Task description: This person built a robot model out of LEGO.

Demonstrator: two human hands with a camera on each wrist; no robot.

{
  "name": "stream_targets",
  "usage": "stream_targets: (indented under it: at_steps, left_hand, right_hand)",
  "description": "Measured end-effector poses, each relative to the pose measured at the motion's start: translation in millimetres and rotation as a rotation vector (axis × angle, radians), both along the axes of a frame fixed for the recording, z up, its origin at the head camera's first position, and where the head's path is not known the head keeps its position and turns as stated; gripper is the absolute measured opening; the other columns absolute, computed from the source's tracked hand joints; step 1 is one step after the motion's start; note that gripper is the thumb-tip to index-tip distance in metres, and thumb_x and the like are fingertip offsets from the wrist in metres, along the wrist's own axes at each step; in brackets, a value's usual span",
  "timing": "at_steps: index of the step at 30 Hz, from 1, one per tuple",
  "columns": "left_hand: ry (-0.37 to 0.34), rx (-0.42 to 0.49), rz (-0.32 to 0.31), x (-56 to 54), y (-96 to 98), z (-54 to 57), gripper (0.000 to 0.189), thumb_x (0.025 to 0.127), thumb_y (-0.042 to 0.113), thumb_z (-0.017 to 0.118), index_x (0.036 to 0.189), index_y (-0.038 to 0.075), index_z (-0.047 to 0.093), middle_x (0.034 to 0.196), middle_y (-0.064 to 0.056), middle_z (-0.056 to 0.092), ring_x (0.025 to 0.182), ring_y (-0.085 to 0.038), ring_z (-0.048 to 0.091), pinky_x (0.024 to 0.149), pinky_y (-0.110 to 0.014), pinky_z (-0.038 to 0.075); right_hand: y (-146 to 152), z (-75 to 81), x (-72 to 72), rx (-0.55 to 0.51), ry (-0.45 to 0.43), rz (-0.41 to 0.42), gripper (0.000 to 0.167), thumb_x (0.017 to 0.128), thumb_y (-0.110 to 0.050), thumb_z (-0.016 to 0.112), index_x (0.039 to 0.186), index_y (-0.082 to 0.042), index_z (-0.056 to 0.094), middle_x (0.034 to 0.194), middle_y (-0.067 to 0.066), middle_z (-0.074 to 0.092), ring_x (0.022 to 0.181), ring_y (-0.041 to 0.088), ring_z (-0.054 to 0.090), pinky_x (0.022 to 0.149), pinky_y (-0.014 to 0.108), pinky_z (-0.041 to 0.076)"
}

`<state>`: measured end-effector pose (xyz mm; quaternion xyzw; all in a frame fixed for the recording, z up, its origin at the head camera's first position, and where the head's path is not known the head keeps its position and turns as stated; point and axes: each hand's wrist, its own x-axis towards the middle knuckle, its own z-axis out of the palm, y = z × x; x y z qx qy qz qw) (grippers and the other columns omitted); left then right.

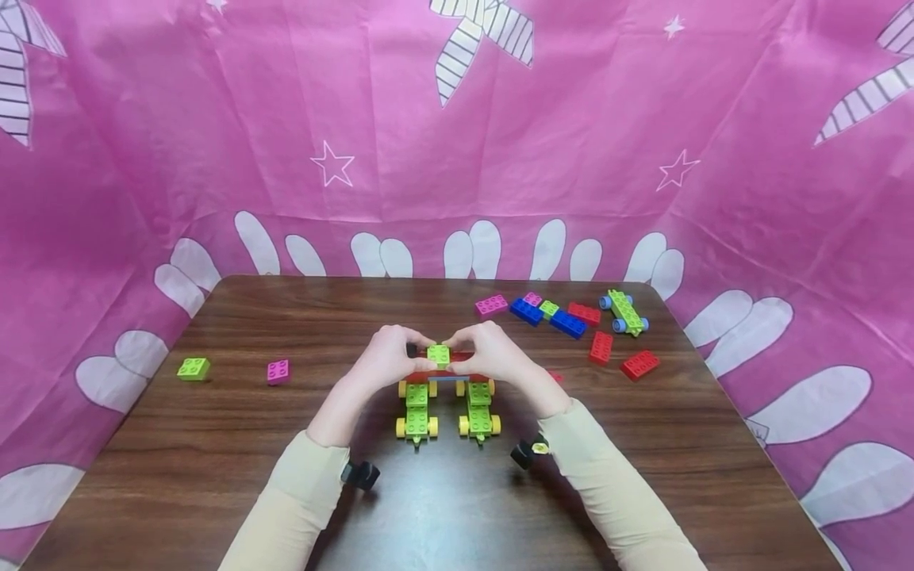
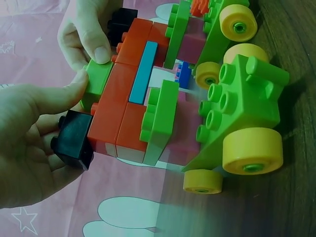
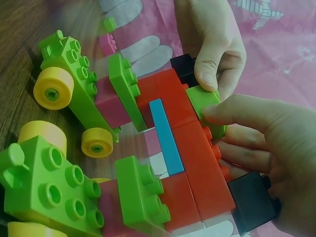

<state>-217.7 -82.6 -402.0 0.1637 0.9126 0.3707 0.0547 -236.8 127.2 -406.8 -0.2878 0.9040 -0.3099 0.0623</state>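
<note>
Remotely, I view the left hand (image 1: 391, 359) and right hand (image 1: 494, 354), both pinching the lime brick (image 1: 439, 355) atop the red structure (image 2: 112, 111); beneath it stand two yellow-wheeled bases (image 1: 417, 424).

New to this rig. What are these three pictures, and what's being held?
No robot here: a person works with two bare hands. The wide picture comes from a head-worn camera looking forward and down; the two close-ups come from cameras on the left and right wrists, so they look turned sideways.

The left hand and right hand together hold a small lime block at the top of a toy-brick model: red bricks with a blue strip, a black brick at each end, above two green bases with yellow wheels.

On the brown table, loose bricks and a blue-wheeled base lie toward the far right; a green brick and a pink brick lie left.
</note>
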Motion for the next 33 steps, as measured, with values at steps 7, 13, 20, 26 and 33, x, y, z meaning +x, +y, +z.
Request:
stream_targets:
  at_steps: [7, 13, 20, 26, 33]
  left_hand:
    - [-0.015, 0.006, -0.004, 1.6, 0.3, 0.3, 0.033, 0.082, 0.021, 0.08, 0.113, 0.009, 0.074, 0.109, -0.007, 0.073, 0.1, -0.022, 0.063, 0.089, -0.041, 0.055]
    - [-0.009, 0.015, -0.006, 0.9, -1.7, -1.2, 0.033, 0.083, 0.022, 0.079, 0.114, 0.009, 0.074, 0.111, -0.007, 0.072, 0.104, -0.023, 0.063, 0.093, -0.044, 0.053]
    - [0.042, 0.0, -0.057, 0.8, -3.9, -5.3, 0.035, 0.085, 0.024, 0.078, 0.116, 0.009, 0.072, 0.113, -0.006, 0.072, 0.108, -0.023, 0.063, 0.095, -0.043, 0.052]
    - [0.148, -0.054, -0.154, 2.7, -8.3, -9.7, 0.045, 0.087, 0.029, 0.075, 0.126, 0.008, 0.066, 0.122, -0.007, 0.068, 0.117, -0.023, 0.061, 0.101, -0.043, 0.049]
    - [0.246, -0.039, -0.15, 10.1, -19.0, -6.0, 0.053, 0.088, 0.033, 0.073, 0.134, 0.011, 0.06, 0.134, -0.008, 0.062, 0.126, -0.025, 0.056, 0.106, -0.046, 0.045]
  right_hand:
    - [0.7, 0.4, 0.9, -0.012, -0.021, -0.004, 0.035, 0.081, -0.02, 0.08, 0.114, -0.009, 0.073, 0.11, 0.004, 0.074, 0.104, 0.021, 0.067, 0.092, 0.04, 0.056]
    - [1.5, 0.7, 0.9, -0.013, -0.001, 0.016, 0.035, 0.082, -0.019, 0.079, 0.115, -0.008, 0.073, 0.11, 0.005, 0.074, 0.104, 0.021, 0.067, 0.092, 0.04, 0.056]
    - [2.7, 0.9, 1.4, -0.006, 0.026, 0.044, 0.035, 0.083, -0.02, 0.078, 0.115, -0.007, 0.072, 0.111, 0.006, 0.074, 0.104, 0.021, 0.068, 0.091, 0.039, 0.056]
    - [5.4, -0.7, 3.5, -0.003, 0.052, 0.048, 0.038, 0.084, -0.022, 0.078, 0.118, -0.007, 0.07, 0.115, 0.007, 0.072, 0.109, 0.023, 0.067, 0.093, 0.04, 0.055]
    - [11.7, -2.1, 6.1, -0.026, 0.078, 0.017, 0.05, 0.082, -0.027, 0.08, 0.125, -0.006, 0.065, 0.123, 0.009, 0.069, 0.117, 0.025, 0.063, 0.098, 0.044, 0.052]
